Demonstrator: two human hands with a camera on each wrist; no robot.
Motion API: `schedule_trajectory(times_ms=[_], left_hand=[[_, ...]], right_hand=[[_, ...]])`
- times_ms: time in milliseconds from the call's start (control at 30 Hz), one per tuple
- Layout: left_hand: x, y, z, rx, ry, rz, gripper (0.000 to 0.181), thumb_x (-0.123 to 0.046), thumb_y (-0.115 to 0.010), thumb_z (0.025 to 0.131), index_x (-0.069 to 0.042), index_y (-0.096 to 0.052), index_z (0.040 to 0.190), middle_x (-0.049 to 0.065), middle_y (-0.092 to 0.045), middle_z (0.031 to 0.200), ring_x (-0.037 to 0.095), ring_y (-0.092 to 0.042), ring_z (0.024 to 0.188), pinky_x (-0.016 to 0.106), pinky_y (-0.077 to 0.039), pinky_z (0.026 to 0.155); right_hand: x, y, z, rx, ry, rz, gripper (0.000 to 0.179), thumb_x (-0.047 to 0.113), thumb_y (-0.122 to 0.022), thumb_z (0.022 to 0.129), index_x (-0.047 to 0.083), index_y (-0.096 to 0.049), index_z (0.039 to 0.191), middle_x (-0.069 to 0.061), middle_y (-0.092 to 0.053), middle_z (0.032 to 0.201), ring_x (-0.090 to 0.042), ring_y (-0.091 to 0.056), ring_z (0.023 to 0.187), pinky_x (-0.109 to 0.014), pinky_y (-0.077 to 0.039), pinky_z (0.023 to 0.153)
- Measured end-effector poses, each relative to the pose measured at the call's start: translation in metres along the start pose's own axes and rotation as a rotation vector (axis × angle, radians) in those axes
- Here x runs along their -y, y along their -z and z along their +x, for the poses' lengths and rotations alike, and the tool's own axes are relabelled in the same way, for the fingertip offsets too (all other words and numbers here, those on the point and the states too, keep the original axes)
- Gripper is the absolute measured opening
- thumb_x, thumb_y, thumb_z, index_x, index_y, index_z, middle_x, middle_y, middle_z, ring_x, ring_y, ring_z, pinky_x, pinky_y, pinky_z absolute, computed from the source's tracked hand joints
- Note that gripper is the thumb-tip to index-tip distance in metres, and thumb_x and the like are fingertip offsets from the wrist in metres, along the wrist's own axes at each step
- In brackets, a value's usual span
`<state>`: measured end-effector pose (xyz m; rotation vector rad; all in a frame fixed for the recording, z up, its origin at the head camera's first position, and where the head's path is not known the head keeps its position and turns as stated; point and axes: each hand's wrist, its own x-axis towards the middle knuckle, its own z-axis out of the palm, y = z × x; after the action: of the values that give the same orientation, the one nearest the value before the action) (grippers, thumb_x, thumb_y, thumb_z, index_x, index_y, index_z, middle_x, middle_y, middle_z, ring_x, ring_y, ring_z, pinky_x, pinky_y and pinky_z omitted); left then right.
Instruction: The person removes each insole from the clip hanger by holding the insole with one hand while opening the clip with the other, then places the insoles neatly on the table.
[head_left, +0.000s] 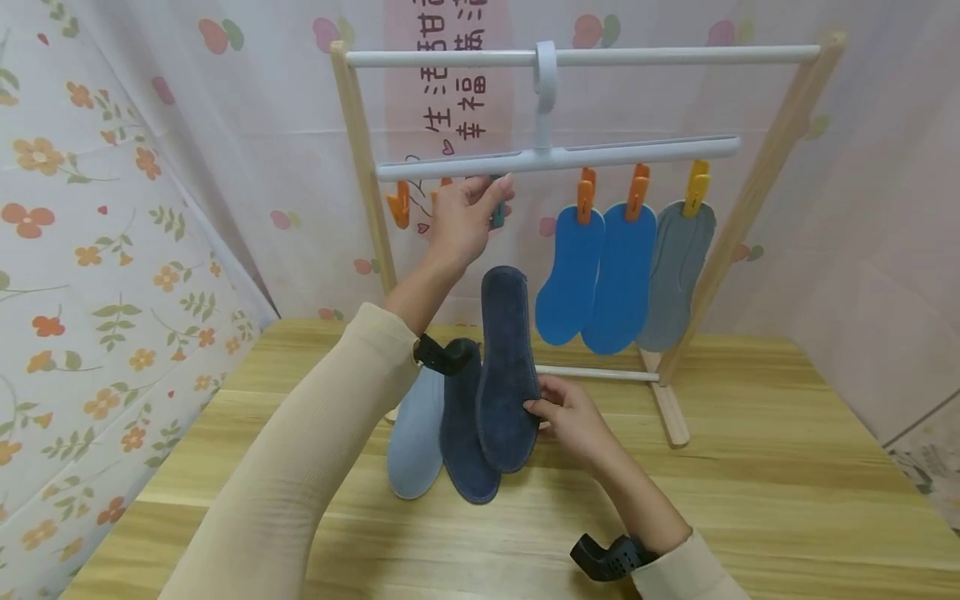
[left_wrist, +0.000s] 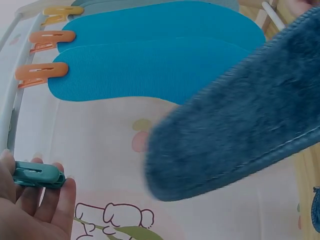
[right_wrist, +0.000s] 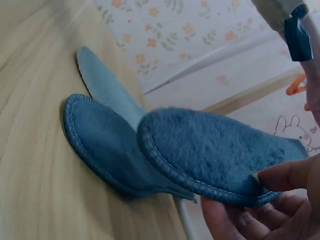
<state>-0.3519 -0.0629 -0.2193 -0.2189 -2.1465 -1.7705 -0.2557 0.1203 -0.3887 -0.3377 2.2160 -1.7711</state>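
Note:
My right hand [head_left: 576, 421] grips a dark blue fuzzy insole [head_left: 508, 367] by its edge, thumb on the face and fingers behind, holding it upright above the table. Up at the hanger bar [head_left: 450, 168], my left hand [head_left: 461, 221] pinches a teal clothespin [left_wrist: 39, 173] between thumb and fingers. The raised insole's narrow end points up toward that clothespin, with a gap between them. Below, a second dark blue insole [head_left: 467, 433] and a light blue-grey insole [head_left: 417, 442] lie on the table, partly hidden by my left arm and the held insole.
The hanger hooks onto a wooden rack [head_left: 780, 150] with a white top rod. On its right side, orange clothespins hold two bright blue insoles [head_left: 621, 283] and a yellow clothespin [head_left: 697, 187] holds a grey insole [head_left: 681, 279]. An orange clothespin [head_left: 400, 205] hangs at the left end.

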Motion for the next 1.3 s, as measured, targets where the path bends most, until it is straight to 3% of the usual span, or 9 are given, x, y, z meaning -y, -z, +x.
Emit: schedule_trajectory(times_ms=[133,300,600,933,1300], left_hand=[[0.001,0.001,0.000,0.016,-0.013,0.004,0.041,-0.034,-0.062,0.100,-0.013,-0.065,0.136,0.006,-0.074,0.122,0.016,-0.073,0.105,0.027,-0.059,0.095],[0.001,0.002,0.001,0.030,-0.016,0.006,0.041,-0.034,-0.062,0.101,-0.013,-0.065,0.135,0.007,-0.074,0.122,0.017,-0.071,0.104,0.028,-0.058,0.096],[0.000,0.001,0.000,0.055,0.023,0.018,0.041,-0.036,-0.062,0.100,-0.016,-0.065,0.135,0.004,-0.073,0.125,0.015,-0.070,0.108,0.028,-0.056,0.100],[-0.001,0.001,0.000,0.060,0.003,0.039,0.040,-0.037,-0.061,0.101,-0.014,-0.066,0.133,0.004,-0.073,0.123,0.016,-0.070,0.105,0.029,-0.057,0.099],[0.001,0.002,-0.001,0.067,0.001,0.051,0.040,-0.037,-0.060,0.101,-0.015,-0.066,0.134,0.003,-0.073,0.123,0.016,-0.070,0.106,0.029,-0.056,0.099]], right_hand=[[-0.006,0.001,0.000,0.082,-0.042,0.046,0.031,0.003,-0.052,0.100,-0.007,-0.057,0.129,-0.021,-0.070,0.115,-0.017,-0.073,0.089,-0.041,-0.064,0.079],[-0.014,0.002,0.002,0.148,-0.045,0.007,0.032,0.002,-0.051,0.100,-0.008,-0.053,0.129,-0.024,-0.070,0.113,-0.019,-0.074,0.083,-0.040,-0.064,0.071],[-0.027,0.001,0.005,0.169,-0.081,-0.002,0.032,0.003,-0.050,0.098,-0.010,-0.054,0.127,-0.018,-0.072,0.103,-0.017,-0.073,0.077,-0.035,-0.063,0.065],[-0.039,0.000,0.006,0.152,-0.145,0.000,0.031,0.002,-0.048,0.099,-0.010,-0.054,0.126,-0.014,-0.071,0.095,-0.018,-0.073,0.073,-0.034,-0.062,0.061],[-0.047,-0.002,0.010,0.156,-0.121,-0.052,0.033,0.001,-0.048,0.099,-0.011,-0.053,0.130,-0.017,-0.072,0.098,-0.017,-0.072,0.073,-0.033,-0.061,0.058]])
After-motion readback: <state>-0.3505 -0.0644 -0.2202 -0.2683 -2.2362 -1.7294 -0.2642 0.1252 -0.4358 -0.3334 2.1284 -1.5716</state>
